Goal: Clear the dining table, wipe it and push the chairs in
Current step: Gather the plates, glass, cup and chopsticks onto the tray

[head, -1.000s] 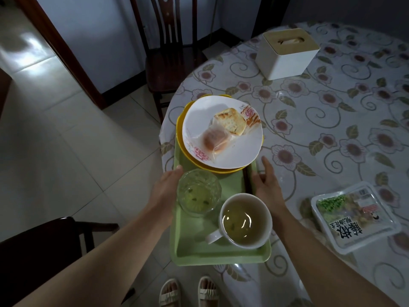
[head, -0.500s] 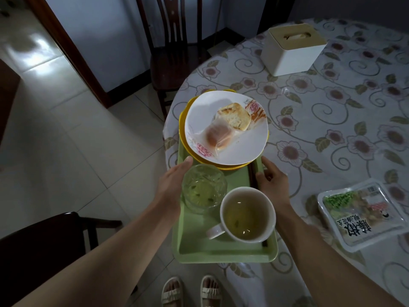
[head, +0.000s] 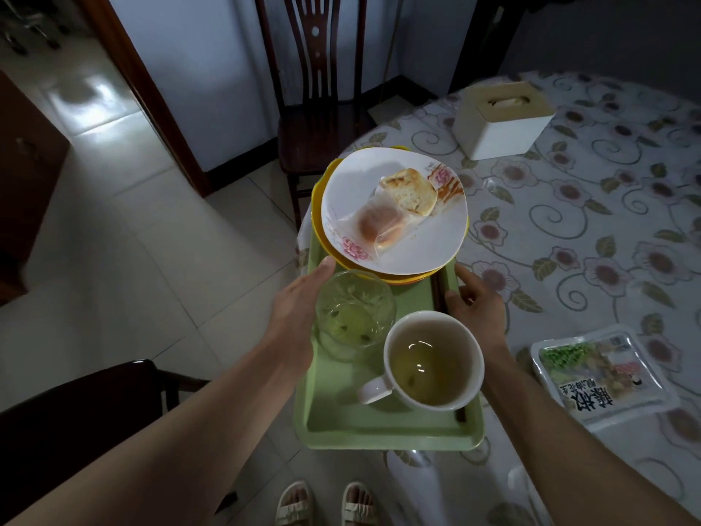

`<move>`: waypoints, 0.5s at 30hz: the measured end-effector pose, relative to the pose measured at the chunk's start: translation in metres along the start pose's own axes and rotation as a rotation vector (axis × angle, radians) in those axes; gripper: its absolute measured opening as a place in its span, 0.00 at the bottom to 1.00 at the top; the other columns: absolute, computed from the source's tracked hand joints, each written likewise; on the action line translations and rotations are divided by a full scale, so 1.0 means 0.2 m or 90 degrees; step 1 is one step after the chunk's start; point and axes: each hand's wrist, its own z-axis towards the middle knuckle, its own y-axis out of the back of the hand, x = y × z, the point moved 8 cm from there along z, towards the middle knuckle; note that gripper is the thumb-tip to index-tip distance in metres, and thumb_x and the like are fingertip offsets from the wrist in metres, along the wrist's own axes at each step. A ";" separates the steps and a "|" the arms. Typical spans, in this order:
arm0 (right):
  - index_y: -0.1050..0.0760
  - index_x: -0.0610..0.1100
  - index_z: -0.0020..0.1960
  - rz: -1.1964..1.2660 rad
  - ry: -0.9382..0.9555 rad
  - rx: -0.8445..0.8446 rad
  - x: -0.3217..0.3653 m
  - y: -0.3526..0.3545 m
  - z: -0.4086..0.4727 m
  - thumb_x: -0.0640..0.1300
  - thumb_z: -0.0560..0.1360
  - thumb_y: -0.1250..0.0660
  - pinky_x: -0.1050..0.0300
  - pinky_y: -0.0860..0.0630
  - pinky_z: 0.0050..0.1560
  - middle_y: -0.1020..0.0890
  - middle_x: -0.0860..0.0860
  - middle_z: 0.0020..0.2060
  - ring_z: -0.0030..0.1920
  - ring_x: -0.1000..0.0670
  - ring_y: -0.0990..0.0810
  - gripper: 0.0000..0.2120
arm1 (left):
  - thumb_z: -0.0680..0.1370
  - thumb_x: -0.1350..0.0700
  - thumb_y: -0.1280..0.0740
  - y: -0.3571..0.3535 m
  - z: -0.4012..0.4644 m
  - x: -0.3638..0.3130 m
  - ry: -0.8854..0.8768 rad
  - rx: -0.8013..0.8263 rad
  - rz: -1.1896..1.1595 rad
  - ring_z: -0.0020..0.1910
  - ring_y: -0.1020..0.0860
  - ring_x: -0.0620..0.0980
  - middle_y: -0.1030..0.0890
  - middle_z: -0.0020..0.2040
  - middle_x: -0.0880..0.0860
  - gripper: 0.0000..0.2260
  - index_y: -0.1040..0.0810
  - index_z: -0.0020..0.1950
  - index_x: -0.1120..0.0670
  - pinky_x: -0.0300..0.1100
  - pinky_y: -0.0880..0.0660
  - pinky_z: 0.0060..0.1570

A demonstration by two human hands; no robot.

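Note:
A green tray (head: 364, 427) hangs over the edge of the round table (head: 591, 229) with its floral cloth. My left hand (head: 296, 313) grips the tray's left rim and my right hand (head: 474, 301) grips its right rim. On the tray stand a white plate (head: 428, 241) with two pastries, stacked on a yellow plate (head: 316, 206), a clear glass (head: 354, 313) with greenish liquid, and a white mug (head: 432, 362) of tea. Dark chopsticks (head: 440, 294) lie along the tray's right side.
A white tissue box (head: 500, 123) sits farther back on the table, and a sealed food pack (head: 603, 373) lies to the right of the tray. One dark wooden chair (head: 315, 108) stands pulled out beyond the table; another chair (head: 72, 419) is at lower left. Tiled floor stretches left.
Both hands have closed on the tray's rims and the tray has come up and toward me, off the table edge. The view has tilted upward.

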 end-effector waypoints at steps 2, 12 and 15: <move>0.27 0.45 0.66 -0.008 0.016 -0.001 0.09 0.03 -0.02 0.31 0.77 0.41 0.77 0.35 0.27 0.27 0.54 0.30 0.29 0.59 0.28 0.20 | 0.59 0.35 0.25 0.02 -0.04 -0.05 0.012 -0.023 -0.025 0.55 0.20 0.57 0.17 0.53 0.56 0.32 0.19 0.57 0.52 0.57 0.28 0.61; 0.23 0.44 0.60 -0.010 0.098 0.065 0.52 0.08 -0.15 0.30 0.76 0.41 0.71 0.34 0.26 0.25 0.53 0.30 0.26 0.61 0.26 0.18 | 0.70 0.46 0.28 0.14 -0.34 -0.32 -0.016 -0.088 -0.126 0.47 0.17 0.60 0.16 0.47 0.61 0.20 0.18 0.53 0.59 0.57 0.23 0.55; 0.24 0.44 0.63 -0.008 0.117 0.066 0.61 0.06 -0.18 0.31 0.76 0.40 0.65 0.35 0.29 0.26 0.56 0.30 0.29 0.58 0.28 0.19 | 0.65 0.45 0.26 0.19 -0.42 -0.37 -0.023 -0.095 -0.160 0.47 0.17 0.60 0.16 0.47 0.61 0.22 0.17 0.51 0.59 0.58 0.24 0.55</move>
